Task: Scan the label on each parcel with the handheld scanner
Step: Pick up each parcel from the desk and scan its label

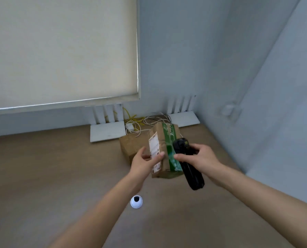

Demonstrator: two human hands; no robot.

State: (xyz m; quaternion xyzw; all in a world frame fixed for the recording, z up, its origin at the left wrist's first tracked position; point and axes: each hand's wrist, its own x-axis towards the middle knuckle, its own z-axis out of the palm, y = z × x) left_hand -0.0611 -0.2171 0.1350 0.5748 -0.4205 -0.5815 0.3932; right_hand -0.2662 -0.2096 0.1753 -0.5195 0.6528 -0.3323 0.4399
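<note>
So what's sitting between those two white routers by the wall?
In the head view, a tangle of yellow and white cables lies between the left router and the right router.

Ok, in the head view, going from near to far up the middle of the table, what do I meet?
Small round white camera with a black lens → brown cardboard parcel with green tape, held by the left hand → flat brown cardboard parcel lying on the table → tangle of white and yellow cables by the wall.

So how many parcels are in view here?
2: a brown cardboard parcel with green tape, held by the left hand, and a plain brown cardboard parcel on the table behind it. Others may be hidden.
</note>
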